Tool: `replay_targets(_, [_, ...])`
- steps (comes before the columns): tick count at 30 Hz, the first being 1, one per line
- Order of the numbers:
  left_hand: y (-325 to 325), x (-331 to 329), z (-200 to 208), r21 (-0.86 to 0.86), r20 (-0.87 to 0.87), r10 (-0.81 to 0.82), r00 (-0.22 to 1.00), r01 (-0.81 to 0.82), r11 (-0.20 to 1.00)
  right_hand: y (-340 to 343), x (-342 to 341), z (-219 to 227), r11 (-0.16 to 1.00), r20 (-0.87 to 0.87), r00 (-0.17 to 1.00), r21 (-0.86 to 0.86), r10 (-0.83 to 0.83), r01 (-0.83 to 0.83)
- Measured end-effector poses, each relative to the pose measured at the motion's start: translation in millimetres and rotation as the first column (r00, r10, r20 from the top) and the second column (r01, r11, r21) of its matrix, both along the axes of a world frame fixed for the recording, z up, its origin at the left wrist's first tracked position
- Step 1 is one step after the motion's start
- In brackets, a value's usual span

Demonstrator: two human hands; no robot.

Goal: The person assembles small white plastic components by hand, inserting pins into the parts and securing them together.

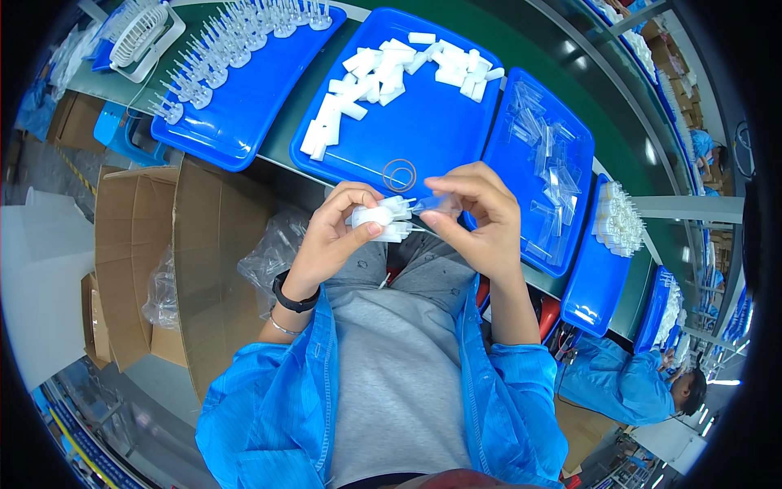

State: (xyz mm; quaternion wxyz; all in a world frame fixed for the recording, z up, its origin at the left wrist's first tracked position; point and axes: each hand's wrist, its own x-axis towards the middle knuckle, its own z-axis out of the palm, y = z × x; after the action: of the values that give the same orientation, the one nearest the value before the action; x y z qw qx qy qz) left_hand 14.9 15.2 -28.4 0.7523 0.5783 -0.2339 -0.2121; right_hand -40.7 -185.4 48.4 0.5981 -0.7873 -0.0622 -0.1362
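Observation:
My left hand [326,232] is closed on a white plastic part [395,210] with several short prongs pointing right. Thumb and fingers of my right hand [487,216] pinch a clear plastic sleeve [437,205] at the prong tips; whether it touches them is hard to tell. Both hands are above my lap, at the near edge of the middle blue tray [444,126]. In that tray lie white blocks [379,69] and two thin brown rubber bands [399,175]. More clear sleeves [555,183] are scattered in the blue tray [503,147] to its right.
On the left, a blue tray [216,134] bears rows of white pronged parts [216,65]; a white plastic basket [145,41] is beside it. Farther right, another blue tray [599,285] holds white parts [617,220]. A cardboard box [216,269] stands left of me. A co-worker [623,379] sits at right.

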Motion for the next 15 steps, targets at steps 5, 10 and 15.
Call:
replay_targets(5, [-0.2, 1.1, 2.6, 0.006, -0.009, -0.011, 1.0, 0.011, 1.0, 0.3, -0.9, -5.2, 0.959, -0.119, 0.993, 0.284, 0.028, 0.007])
replay_targets(10, [0.5, 0.3, 1.3, 0.007, -0.006, 0.011, 1.0, -0.011, 1.0, 0.9, -1.0, -9.4, 0.933, -0.218, 0.97, 0.359, 0.109, -0.024])
replay_targets(15, [1.2, 1.8, -2.5, 0.014, 0.044, 0.022, 0.999, -0.023, 1.0, -6.5, -3.0, -4.7, 0.992, -0.179, 0.984, 0.123, -0.004, 0.027])
